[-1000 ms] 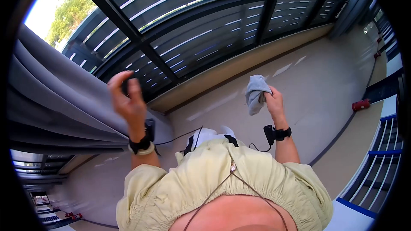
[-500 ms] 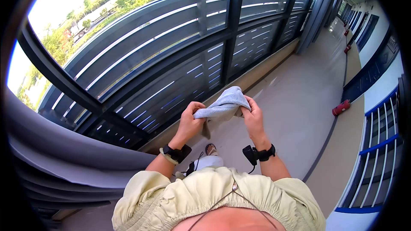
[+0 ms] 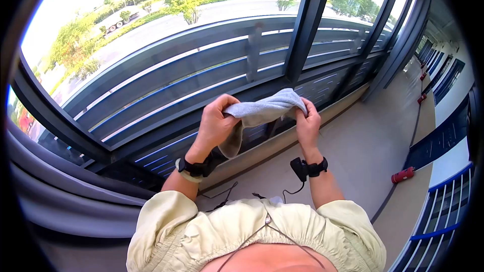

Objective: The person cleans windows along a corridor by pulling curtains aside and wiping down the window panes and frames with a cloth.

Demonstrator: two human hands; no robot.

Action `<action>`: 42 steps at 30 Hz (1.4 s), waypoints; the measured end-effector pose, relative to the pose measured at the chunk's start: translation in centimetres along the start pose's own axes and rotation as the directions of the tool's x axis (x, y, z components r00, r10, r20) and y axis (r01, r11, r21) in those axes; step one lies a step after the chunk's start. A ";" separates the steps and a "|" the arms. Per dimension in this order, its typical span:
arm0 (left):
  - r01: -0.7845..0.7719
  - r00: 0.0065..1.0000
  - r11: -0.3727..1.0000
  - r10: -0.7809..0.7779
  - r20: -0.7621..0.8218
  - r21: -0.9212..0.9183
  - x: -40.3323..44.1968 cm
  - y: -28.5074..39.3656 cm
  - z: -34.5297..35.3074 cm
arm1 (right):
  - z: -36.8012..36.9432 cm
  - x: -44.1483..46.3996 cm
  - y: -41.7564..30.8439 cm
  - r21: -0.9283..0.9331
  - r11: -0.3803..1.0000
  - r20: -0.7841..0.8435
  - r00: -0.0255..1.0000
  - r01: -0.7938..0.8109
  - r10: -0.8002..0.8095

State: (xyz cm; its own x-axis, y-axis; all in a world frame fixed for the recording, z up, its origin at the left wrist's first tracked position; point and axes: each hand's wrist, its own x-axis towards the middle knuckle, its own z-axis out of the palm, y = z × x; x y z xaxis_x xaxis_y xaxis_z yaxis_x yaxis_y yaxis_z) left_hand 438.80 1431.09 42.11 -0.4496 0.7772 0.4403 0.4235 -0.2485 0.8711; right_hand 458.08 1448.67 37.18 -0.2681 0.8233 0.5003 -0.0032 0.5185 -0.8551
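A light grey cloth [image 3: 264, 109] is stretched between my two hands, held up in front of the window. Its middle is twisted and folded, and a darker brownish flap [image 3: 231, 141] hangs down beside my left wrist. My left hand [image 3: 217, 121] is closed on the cloth's left end, thumb and fingers pinched together. The right end is pinched between the thumb and fingers of my right hand [image 3: 308, 122]. Black straps with small devices are around both wrists, and a pale bangle [image 3: 190, 176] sits on the left one.
A dark-framed window [image 3: 301, 35] with horizontal slats runs along the corridor ahead. Grey curtains [image 3: 80, 186] hang at the left. On the right, a red fire extinguisher [image 3: 403, 175] stands against the wall near a blue-and-white barred window [image 3: 443, 211]. A thin cable [image 3: 292, 191] dangles by my right wrist.
Both hands have risen and moved farther apart, drawing the cloth wider toward the window. The view has tilted up and turned left, so more road and trees show.
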 end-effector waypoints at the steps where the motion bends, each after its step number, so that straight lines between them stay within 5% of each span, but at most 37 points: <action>1: -0.092 0.991 0.994 0.097 -0.090 0.065 1.7 1.4 -0.8 | 0.1 1.9 -2.1 -0.118 0.976 -0.023 0.982 0.184 -0.188; 4: -0.230 0.826 0.948 0.309 -0.472 0.218 6.7 4.7 -1.3 | 0.9 9.2 -4.8 -0.177 0.757 -0.090 0.755 0.629 -0.649; 6: -0.301 0.316 0.677 0.735 -0.599 0.672 10.6 7.3 0.7 | 2.3 13.8 -6.1 -0.093 0.642 -0.166 0.623 0.761 -0.764; 7: -0.203 0.022 0.487 0.869 -0.494 0.849 12.0 7.9 2.2 | 3.1 16.0 -6.7 -0.058 0.605 -0.191 0.586 0.794 -0.787; 10: -0.359 0.306 0.133 0.952 -0.017 0.924 15.1 2.9 6.2 | 5.3 21.0 -7.2 -0.047 0.559 -0.207 0.540 0.828 -0.816; 12: -0.361 0.642 0.055 0.739 0.206 0.931 17.4 -0.1 7.8 | 6.8 23.3 -5.0 -0.100 0.588 -0.136 0.575 0.802 -0.807; 18: -0.110 0.803 0.091 0.595 0.034 0.990 19.5 -6.6 10.2 | 7.9 24.3 2.0 -0.137 0.496 0.004 0.501 0.858 -0.865; 19: -0.124 0.852 0.193 0.523 0.005 0.973 19.2 -6.8 10.3 | 8.0 23.8 2.3 -0.145 0.507 0.043 0.517 0.850 -0.855; 22: -0.121 0.825 0.115 0.565 0.035 0.986 19.9 -5.8 8.5 | 8.9 23.6 1.6 -0.169 0.519 0.121 0.540 0.838 -0.833; 32: 0.057 0.642 -0.222 0.755 0.134 0.973 16.6 7.4 -12.6 | 20.6 20.6 -17.1 -0.098 0.317 0.046 0.323 0.943 -0.945; 33: 0.041 0.690 -0.175 0.717 0.099 0.984 15.5 8.4 -14.4 | 22.4 19.8 -19.0 -0.061 0.217 -0.023 0.216 0.974 -0.976; 34: 0.028 0.735 -0.125 0.675 0.064 0.992 14.3 9.8 -16.0 | 23.8 18.0 -21.2 -0.011 0.232 -0.051 0.232 0.973 -0.971; 36: 0.104 0.728 -0.141 0.686 0.022 0.985 12.1 11.4 -20.4 | 25.7 15.5 -24.0 0.143 0.258 0.020 0.258 0.956 -0.966; 37: 0.172 0.727 -0.195 0.686 0.009 0.966 10.9 11.2 -23.0 | 25.8 13.4 -26.0 0.080 0.268 0.138 0.255 0.960 -0.957; 40: 0.269 0.704 -0.160 0.706 -0.080 0.950 7.1 9.9 -28.0 | 29.9 9.6 -28.5 0.147 0.252 0.142 0.232 0.956 -0.962; 42: 0.306 0.669 -0.102 0.730 -0.138 0.947 3.0 4.2 -30.2 | 33.8 6.4 -26.1 0.131 0.165 0.199 0.137 0.978 -0.970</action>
State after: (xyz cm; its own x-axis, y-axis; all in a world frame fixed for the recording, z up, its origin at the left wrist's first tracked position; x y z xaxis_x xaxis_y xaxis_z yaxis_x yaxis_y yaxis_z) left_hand 415.43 1414.89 53.66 -0.0999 0.2588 0.9607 0.5638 0.8103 -0.1597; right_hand 423.87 1432.58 58.12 -0.2250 -0.4360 0.8714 -0.3890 0.8601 0.3300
